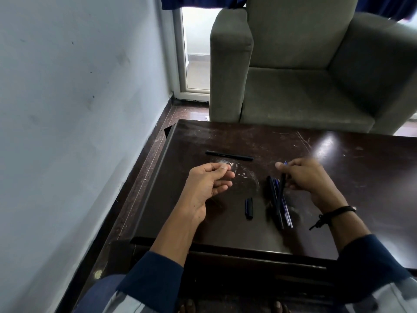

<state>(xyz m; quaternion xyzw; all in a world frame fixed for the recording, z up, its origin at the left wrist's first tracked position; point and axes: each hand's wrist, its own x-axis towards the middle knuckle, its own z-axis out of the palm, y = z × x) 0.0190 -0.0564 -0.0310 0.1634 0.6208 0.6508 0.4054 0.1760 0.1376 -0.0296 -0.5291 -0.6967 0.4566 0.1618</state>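
Observation:
On the dark wooden table (225,136) lies a bundle of several dark and blue pens (278,201). My right hand (304,175) hovers over its far end and pinches a thin pen part with a blue tip (284,164). My left hand (209,179) floats above the table to the left, fingers loosely curled, thumb against the forefinger; whether it pinches anything I cannot tell. A short black pen cap (249,208) lies between the hands. One long black pen (229,155) lies crosswise beyond my left hand.
A grey armchair (304,64) stands right behind the table's far edge. A pale wall (79,109) runs along the left, with a strip of floor (144,172) between it and the table. A glass door (194,53) shows at the back.

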